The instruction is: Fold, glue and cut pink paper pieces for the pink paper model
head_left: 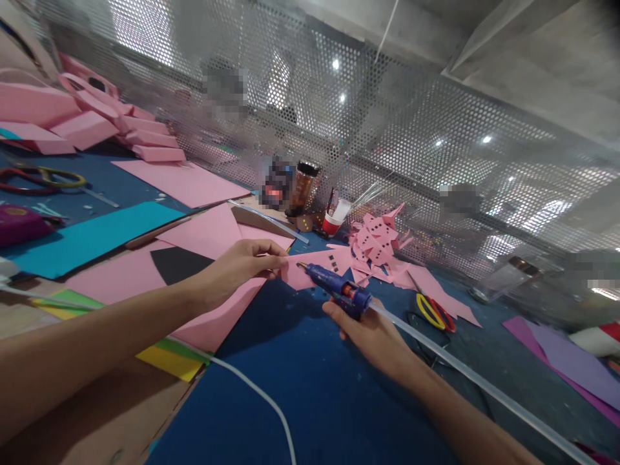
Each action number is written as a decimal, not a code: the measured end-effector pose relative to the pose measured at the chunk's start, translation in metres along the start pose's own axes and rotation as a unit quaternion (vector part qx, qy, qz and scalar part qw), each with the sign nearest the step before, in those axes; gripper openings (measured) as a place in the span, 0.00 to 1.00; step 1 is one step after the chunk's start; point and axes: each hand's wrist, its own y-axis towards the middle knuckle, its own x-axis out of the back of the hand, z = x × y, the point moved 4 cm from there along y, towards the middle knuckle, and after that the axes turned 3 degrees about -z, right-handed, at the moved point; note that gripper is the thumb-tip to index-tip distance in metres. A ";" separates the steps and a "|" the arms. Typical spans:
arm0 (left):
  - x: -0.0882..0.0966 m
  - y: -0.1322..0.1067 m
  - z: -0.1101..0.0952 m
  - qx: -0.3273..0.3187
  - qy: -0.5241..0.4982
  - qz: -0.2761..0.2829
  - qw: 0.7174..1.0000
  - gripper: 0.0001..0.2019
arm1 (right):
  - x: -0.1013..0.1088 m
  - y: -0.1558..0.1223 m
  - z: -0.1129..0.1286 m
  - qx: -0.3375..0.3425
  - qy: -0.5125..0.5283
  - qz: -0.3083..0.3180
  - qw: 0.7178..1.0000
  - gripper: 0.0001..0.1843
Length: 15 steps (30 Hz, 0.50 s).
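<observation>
My left hand [249,268] pinches the left end of a pink paper piece [320,263] that carries a few small black squares. In my right hand [371,329] is a blue glue gun [334,284], its tip pointing left over the pink paper, close to my left fingers. A long clear glue stick [465,368] sticks out of the gun's back and runs down past my right forearm. I cannot tell whether the tip touches the paper. Under my left arm lie pink sheets [111,278] and a black paper piece [177,263].
Cut pink pieces with black dots [375,239] are heaped behind the glue gun. Scissors with yellow and red handles [436,313] lie to the right. Farther back stand a red and white cup [334,219] and a brown jar [304,187]. A white cable [261,387] crosses the blue tabletop [310,413].
</observation>
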 end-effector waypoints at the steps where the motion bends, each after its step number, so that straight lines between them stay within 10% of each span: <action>1: 0.000 0.000 0.000 -0.002 0.002 0.001 1.000 0.07 | 0.000 0.000 0.000 -0.002 -0.002 -0.001 1.000 0.21; 15: 0.001 0.000 0.003 -0.018 0.005 0.021 1.000 0.09 | -0.003 -0.002 -0.004 0.009 0.041 -0.011 0.999 0.19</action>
